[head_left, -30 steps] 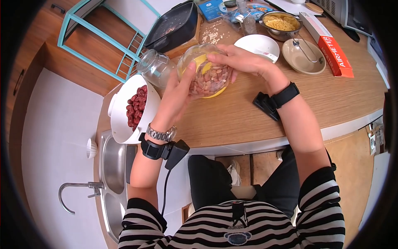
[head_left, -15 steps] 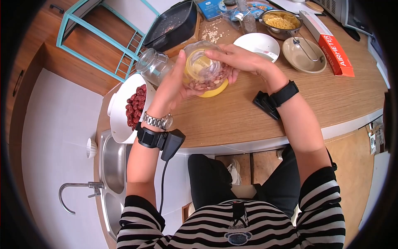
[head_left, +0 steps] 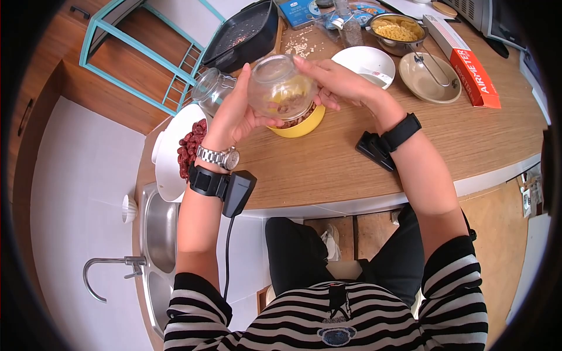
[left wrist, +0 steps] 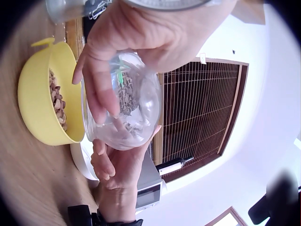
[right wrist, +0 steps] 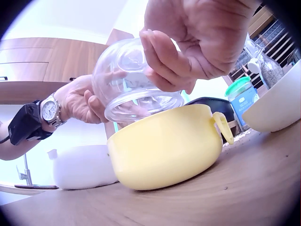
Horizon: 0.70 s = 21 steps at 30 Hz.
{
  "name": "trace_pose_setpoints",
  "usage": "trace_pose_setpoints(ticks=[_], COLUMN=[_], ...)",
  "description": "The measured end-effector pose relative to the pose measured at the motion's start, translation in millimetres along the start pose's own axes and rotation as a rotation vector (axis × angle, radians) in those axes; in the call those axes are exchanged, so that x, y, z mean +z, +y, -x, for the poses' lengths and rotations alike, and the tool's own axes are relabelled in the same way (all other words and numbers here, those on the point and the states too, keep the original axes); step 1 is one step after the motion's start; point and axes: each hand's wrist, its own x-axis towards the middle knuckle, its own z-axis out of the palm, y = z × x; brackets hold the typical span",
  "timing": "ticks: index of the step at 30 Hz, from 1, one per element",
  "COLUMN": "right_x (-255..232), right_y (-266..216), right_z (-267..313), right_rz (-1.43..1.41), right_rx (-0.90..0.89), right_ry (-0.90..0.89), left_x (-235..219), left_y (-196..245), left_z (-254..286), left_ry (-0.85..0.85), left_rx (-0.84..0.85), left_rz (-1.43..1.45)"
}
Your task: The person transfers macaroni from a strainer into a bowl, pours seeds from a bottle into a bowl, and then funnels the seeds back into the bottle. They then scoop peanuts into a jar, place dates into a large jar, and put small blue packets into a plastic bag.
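Observation:
A clear glass bowl (head_left: 275, 88) is held mouth down over a yellow bowl (head_left: 307, 126). My left hand (head_left: 234, 117) grips it on the left side, and the right hand (head_left: 336, 82) holds it from the right, fingers bent around the glass. Brown-red nuts (left wrist: 57, 101), peanut-like, lie in the yellow bowl, while the glass looks emptied in the left wrist view. From the right wrist view, the glass rim (right wrist: 141, 106) hangs close over the yellow bowl's edge.
Left stands a white bowl of red dates (head_left: 192, 149), beside a clip-top glass jar (head_left: 211, 88). Behind are a black tray (head_left: 243, 35) and scattered flakes (head_left: 301, 47). To the right sit a white plate (head_left: 357, 58), a beige bowl (head_left: 418, 88) and a long red-white box (head_left: 468, 73).
The glass bowl has tipped further over and risen slightly. The nuts inside it have dropped into the yellow bowl. Both hands kept hold of the glass throughout.

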Motion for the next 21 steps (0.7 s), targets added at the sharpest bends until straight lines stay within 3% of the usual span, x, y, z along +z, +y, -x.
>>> trace_pose_setpoints(ticks=[7, 12, 16, 18, 19, 20, 21], right_x=[-0.9, 0.4, -0.8, -0.6, -1.2, 0.7, -0.5], right_y=[-6.0, 0.9, -8.3, -4.1, 10.6, 11.1, 11.8], right_z=[5.9, 1.1, 7.4, 4.1, -7.0, -10.3, -9.7], right_rz=[-0.099, -0.216, -0.230, -0.241, -0.223, -0.204, -0.204], right_rx=[0.044, -0.064, -0.110, -0.127, -0.257, -0.386, -0.386], right_ry=[-0.017, -0.026, -0.070, -0.077, -0.043, -0.008, -0.007], left_x=[-5.2, 16.1, 21.1, 18.7, 18.3, 23.7, 26.8], left_y=[-1.8, -0.2, -3.4, -7.1, -7.6, -3.5, -1.3], left_z=[-1.9, 8.1, 11.1, 6.5, 7.1, 12.1, 14.7], left_ry=[-0.084, 0.087, 0.191, 0.133, 0.133, 0.059, -0.015], left_rx=[-0.043, 0.322, 0.422, 0.490, 0.491, 0.420, 0.349], left_rz=[0.005, -0.281, -0.330, -0.216, -0.216, -0.107, 0.002])
